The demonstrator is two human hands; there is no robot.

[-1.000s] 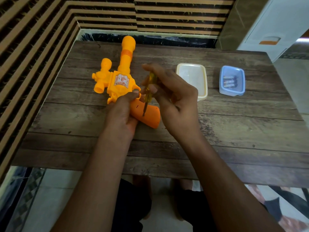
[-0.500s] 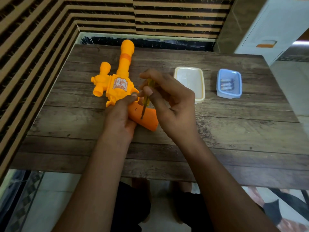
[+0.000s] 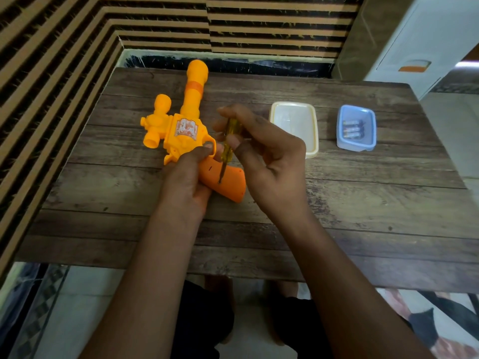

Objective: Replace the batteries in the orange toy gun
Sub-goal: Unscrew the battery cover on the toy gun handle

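**A:** Where is the orange toy gun [image 3: 185, 132]?

**B:** It lies flat on the left part of the wooden counter [image 3: 363, 203], with its barrel pointing at the far edge and its darker orange grip angled toward the person.

**A:** And the hands?

**B:** The left hand [image 3: 185, 180] is curled round the gun where the body meets the grip, with a fingertip at the trigger guard. Just to its right a screwdriver [image 3: 228, 145] with a clear yellow handle stands tilted, its tip touching the grip. The right hand [image 3: 269, 164] pinches that handle between thumb and fingers.

**A:** What is further right?

**B:** Just beyond the right hand there's a pale, cream-rimmed tub [image 3: 294, 123]. I cannot tell whether it's a lid or a box. Apart from it, further right, a light blue tub [image 3: 369, 130] sits open with a few batteries [image 3: 353, 129] lying side by side inside.
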